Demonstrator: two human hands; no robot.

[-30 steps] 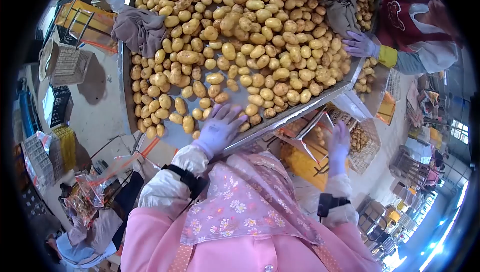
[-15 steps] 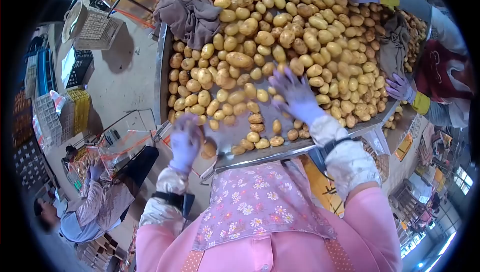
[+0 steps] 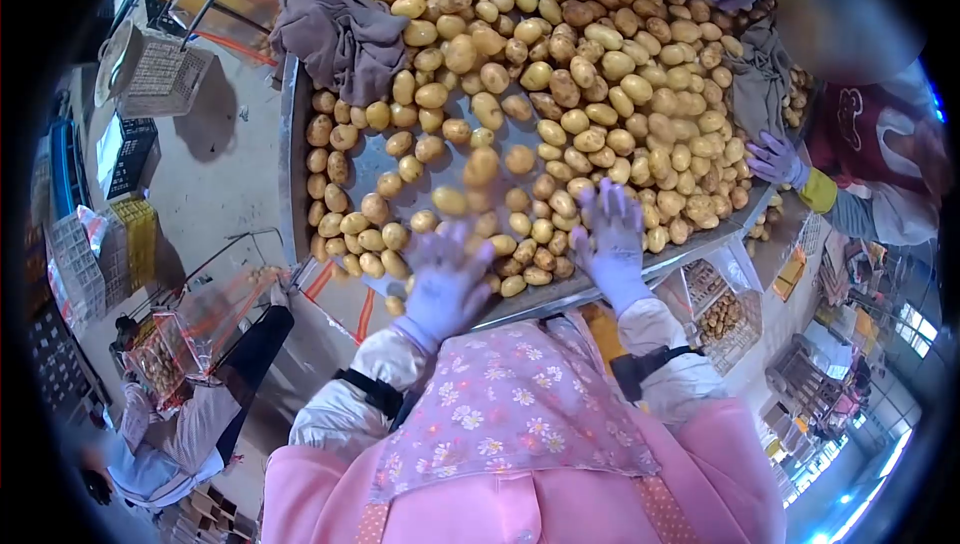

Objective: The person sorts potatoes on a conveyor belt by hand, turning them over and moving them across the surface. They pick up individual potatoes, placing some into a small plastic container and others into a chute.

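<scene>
Yellow-brown potatoes [image 3: 430, 96] cover much of a metal sorting table [image 3: 375, 159]. At the table's near edge, left of centre, my gloved left hand [image 3: 443, 279] has its fingers spread toward the potatoes, some of which are blurred by motion just beyond it. My gloved right hand [image 3: 613, 239] lies with fingers apart against the near side of the pile. Neither hand is closed on a potato. Both wear light purple gloves.
Grey cloths [image 3: 345, 34] lie on the table's left side and right side. A co-worker [image 3: 860, 134] reaches in from the right with gloved hands. Another person [image 3: 185, 434] is at the lower left by a mesh bag. Crates [image 3: 165, 74] stand on the floor at left.
My left hand has moved right, from beside the table to its near edge. My right hand has drawn back toward me. Potatoes near the middle have shifted, and the co-worker has leaned in.
</scene>
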